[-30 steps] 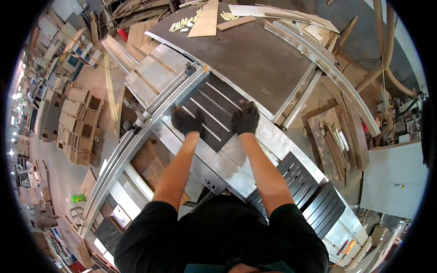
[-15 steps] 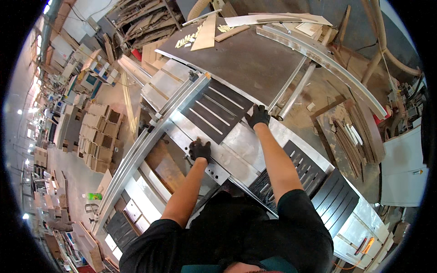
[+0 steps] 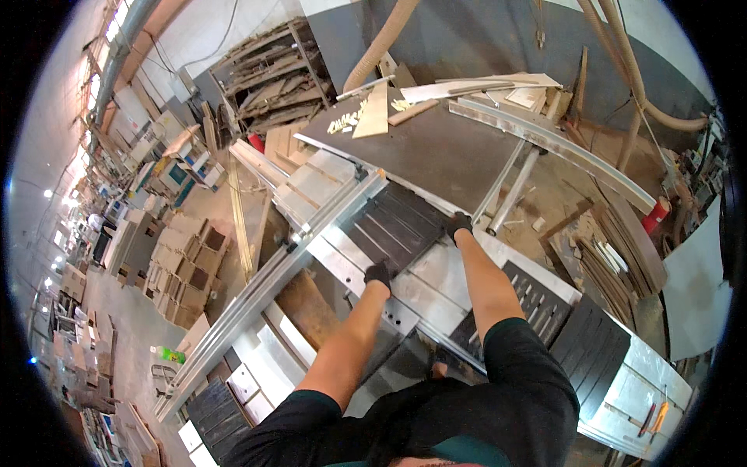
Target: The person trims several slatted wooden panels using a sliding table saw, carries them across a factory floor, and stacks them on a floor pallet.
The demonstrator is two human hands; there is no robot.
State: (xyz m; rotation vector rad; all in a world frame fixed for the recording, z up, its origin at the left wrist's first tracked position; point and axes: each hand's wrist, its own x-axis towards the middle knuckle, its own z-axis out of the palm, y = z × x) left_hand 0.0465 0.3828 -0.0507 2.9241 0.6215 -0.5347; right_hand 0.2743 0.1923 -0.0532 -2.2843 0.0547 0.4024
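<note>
A dark slotted panel (image 3: 391, 227) lies on the metal machine table, its far left side by the long metal fence (image 3: 342, 201). My left hand (image 3: 378, 274), in a black glove, is closed at the panel's near corner. At the right corner, my right hand (image 3: 459, 225), gloved too, has its fingers bent over the edge; the fingertips are hard to make out. Bare metal table (image 3: 436, 272) shows on my side of the panel. Closer to me, beside my right forearm, lie another slotted dark panel (image 3: 537, 300) and a dark grooved panel (image 3: 591, 350).
Wood strips and small offcuts (image 3: 371, 113) rest on the brown side table (image 3: 420, 148) beyond. An orange-handled tool (image 3: 660, 418) sits on the metal at the lower right. Stacked cardboard (image 3: 187, 265) stands on the floor at left, scrap boards (image 3: 611, 261) at right.
My left hand has gone from the bare metal beside the panel to its near corner. My right hand stays at the right corner. The panel's slots look darker and narrower, and the whole view has shifted.
</note>
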